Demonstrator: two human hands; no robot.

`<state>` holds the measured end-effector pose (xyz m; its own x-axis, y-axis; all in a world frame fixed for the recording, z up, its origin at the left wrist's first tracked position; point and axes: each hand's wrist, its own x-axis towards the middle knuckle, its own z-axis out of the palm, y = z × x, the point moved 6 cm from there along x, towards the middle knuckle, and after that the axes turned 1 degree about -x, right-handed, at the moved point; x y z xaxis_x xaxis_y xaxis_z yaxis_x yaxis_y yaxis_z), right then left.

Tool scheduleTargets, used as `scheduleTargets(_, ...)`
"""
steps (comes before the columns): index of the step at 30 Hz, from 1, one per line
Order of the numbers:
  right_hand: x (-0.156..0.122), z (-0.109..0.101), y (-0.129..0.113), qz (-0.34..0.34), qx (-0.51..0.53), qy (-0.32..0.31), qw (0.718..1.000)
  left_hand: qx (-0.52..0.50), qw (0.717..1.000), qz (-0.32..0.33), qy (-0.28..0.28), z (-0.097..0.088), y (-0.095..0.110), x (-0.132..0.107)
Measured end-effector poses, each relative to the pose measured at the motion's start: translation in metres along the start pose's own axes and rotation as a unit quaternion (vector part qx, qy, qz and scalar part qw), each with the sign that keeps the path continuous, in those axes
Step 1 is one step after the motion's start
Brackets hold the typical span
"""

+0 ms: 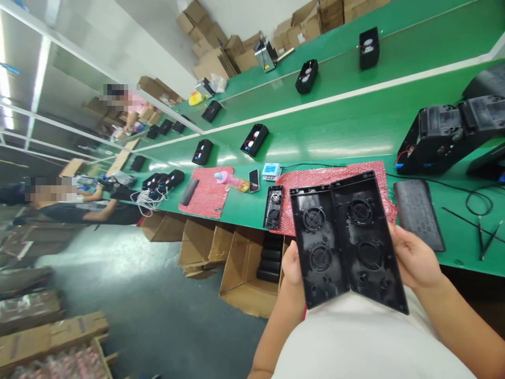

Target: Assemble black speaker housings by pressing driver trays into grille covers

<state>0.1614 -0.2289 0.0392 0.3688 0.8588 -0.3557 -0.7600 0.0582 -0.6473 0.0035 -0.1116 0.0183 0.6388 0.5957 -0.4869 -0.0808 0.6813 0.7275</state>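
A long green bench [335,131] runs from 3 o'clock toward 10 o'clock, dotted with black housings [254,139]. Below it, at 7 o'clock, open cardboard boxes [244,284] stand on the grey floor. At centre, just in front of a red bubble-wrap sheet [315,176], the left hand [292,266] and right hand [414,260] each clasp an outer edge of two black fan panels [365,242] held side by side. The fingers are hidden behind them. Co-workers [98,208] at 9 o'clock are hard to make out.

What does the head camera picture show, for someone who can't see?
A person's left hand and right hand hold two black plastic panels with round grilles side by side, over a green workbench. Red bubble wrap lies on the bench behind them.
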Motion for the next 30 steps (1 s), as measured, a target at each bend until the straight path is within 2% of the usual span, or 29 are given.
scheduleTargets(3,0.007,0.003,0.014,-0.026,-0.095,-0.017,0.995,0.037,0.999,0.015,0.0,0.01,-0.005,0.003)
scheduleTargets(8,0.02,0.004,0.044,-0.091,-0.273,0.012,0.958,0.107,0.985,-0.003,-0.138,0.045,-0.022,0.012)
scheduleTargets(11,0.028,-0.001,0.053,-0.109,-0.321,0.036,0.94,0.144,0.974,-0.023,-0.173,0.048,-0.025,0.018)
scheduleTargets(14,0.038,-0.01,0.056,-0.11,-0.292,0.045,0.949,0.182,0.96,-0.047,-0.21,0.046,-0.02,0.029)
scheduleTargets(17,0.049,-0.018,0.056,-0.113,-0.196,0.054,0.972,0.206,0.944,-0.068,-0.248,0.045,-0.013,0.043)
scheduleTargets(19,0.057,-0.021,0.056,-0.102,-0.135,0.055,0.984,0.203,0.943,-0.071,-0.253,0.044,-0.009,0.054)
scheduleTargets(24,0.08,-0.016,0.062,-0.032,-0.068,-0.007,0.997,0.197,0.944,-0.072,-0.255,0.035,0.001,0.075)
scheduleTargets(27,0.101,-0.003,0.072,-0.006,-0.078,-0.008,0.997,0.183,0.944,-0.07,-0.265,0.02,0.011,0.088)
scheduleTargets(30,0.131,0.014,0.08,-0.026,-0.143,0.039,0.989,0.216,0.942,-0.069,-0.249,-0.011,0.024,0.107)
